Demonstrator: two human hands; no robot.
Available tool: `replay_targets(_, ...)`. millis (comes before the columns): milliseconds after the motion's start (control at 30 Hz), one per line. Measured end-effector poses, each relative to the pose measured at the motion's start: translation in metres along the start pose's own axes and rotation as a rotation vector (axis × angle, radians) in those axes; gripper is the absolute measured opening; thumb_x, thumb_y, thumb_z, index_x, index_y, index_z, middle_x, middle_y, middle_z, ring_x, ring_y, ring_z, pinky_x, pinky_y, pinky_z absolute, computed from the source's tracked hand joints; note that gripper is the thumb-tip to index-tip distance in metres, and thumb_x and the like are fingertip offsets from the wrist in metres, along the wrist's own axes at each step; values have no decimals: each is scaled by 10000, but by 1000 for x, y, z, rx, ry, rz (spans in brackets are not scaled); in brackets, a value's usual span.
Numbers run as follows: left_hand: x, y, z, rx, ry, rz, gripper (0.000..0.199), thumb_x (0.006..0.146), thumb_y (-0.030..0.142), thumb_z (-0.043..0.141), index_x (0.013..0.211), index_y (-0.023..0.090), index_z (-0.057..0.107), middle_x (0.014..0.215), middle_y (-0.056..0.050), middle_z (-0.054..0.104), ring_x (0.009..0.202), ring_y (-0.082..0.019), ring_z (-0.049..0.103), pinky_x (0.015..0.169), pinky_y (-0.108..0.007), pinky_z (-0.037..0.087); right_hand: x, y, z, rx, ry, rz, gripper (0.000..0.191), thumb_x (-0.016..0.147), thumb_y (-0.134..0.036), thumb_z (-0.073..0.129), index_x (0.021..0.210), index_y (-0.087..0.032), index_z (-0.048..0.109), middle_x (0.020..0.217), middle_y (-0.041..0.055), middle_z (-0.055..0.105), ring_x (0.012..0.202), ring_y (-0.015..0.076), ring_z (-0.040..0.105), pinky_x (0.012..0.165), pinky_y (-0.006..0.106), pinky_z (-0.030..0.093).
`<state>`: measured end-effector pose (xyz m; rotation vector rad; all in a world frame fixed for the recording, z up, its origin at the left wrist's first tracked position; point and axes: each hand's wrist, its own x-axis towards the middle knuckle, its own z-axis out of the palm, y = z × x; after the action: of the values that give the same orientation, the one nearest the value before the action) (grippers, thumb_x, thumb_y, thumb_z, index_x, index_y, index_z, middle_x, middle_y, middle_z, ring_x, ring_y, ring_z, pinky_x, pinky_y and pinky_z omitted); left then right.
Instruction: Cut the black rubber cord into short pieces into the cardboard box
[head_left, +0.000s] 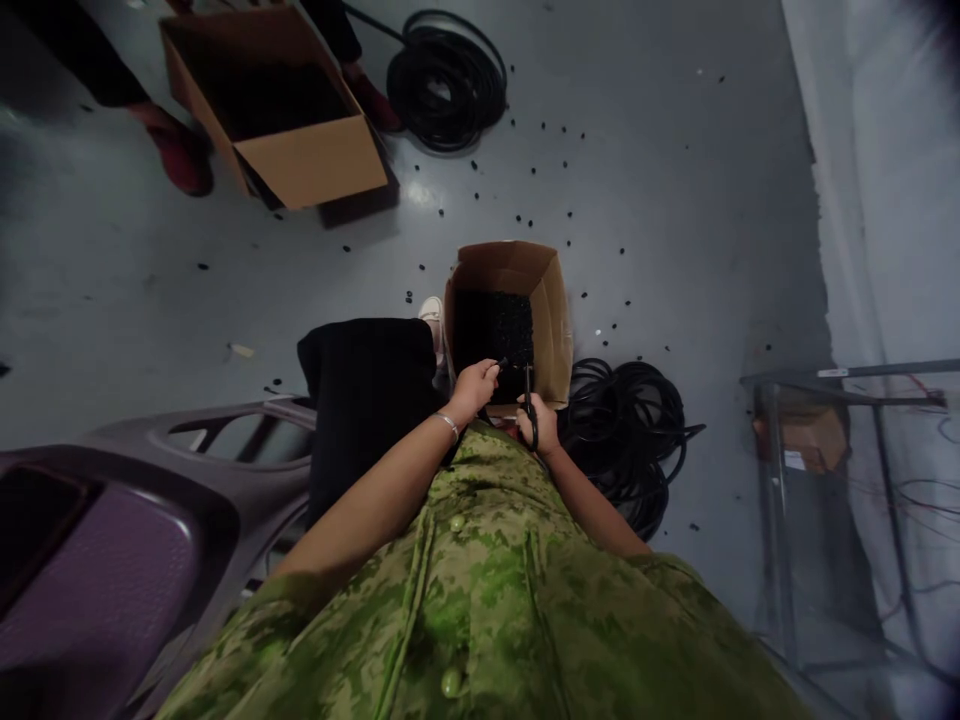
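Note:
My left hand (474, 390) is closed around a thin black tube (503, 363), whose tip pokes out past the fingers. In my right hand (546, 428) is a pair of scissors (528, 383) with black handles, blades pointing away from me. The blades are beside the tube's tip; I cannot tell whether they touch it. Below both hands stands an open cardboard box (556, 320), partly filled with small black pieces (511, 325). A loose heap of black tubing (634, 405) lies on the floor to the right of the box.
Across from me, another person's red shoes (180, 155) flank a larger cardboard box (311, 160). A coil of black tubing (448, 85) lies beside it. Small black bits dot the floor (675, 200). A purple-grey chair (142, 560) is at left, a metal frame (780, 500) at right.

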<state>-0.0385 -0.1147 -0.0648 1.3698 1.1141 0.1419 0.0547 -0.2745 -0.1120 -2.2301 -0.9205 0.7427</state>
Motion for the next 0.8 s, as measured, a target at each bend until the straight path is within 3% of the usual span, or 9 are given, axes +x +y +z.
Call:
replay_targets(400, 5, -6, 5, 69, -25, 29, 247, 935, 240, 490, 979, 140, 711, 639, 4, 588, 529, -103, 484, 548, -210, 398, 4, -7, -4, -198, -44, 30, 323, 797, -241, 551, 1088, -268, 689, 699, -21, 685, 665, 162, 637, 649, 211, 445)
replay_targets(667, 5, 0, -3, 319, 72, 136, 294, 958, 213, 480, 1094, 136, 729, 841, -84, 722, 758, -178, 629, 738, -265, 451, 3, -16, -4, 0, -108, 52, 400, 780, -196, 565, 1159, -278, 659, 798, -28, 725, 704, 153, 672, 684, 220, 484)
replay_targets(800, 1, 2, -6, 420, 50, 170, 321, 973, 238, 455, 1116, 147, 727, 894, -98, 737, 797, -195, 645, 757, -272, 449, 1, -18, -2, 76, -144, 58, 369, 779, -199, 562, 1125, -260, 678, 789, -23, 728, 693, 143, 679, 672, 205, 483)
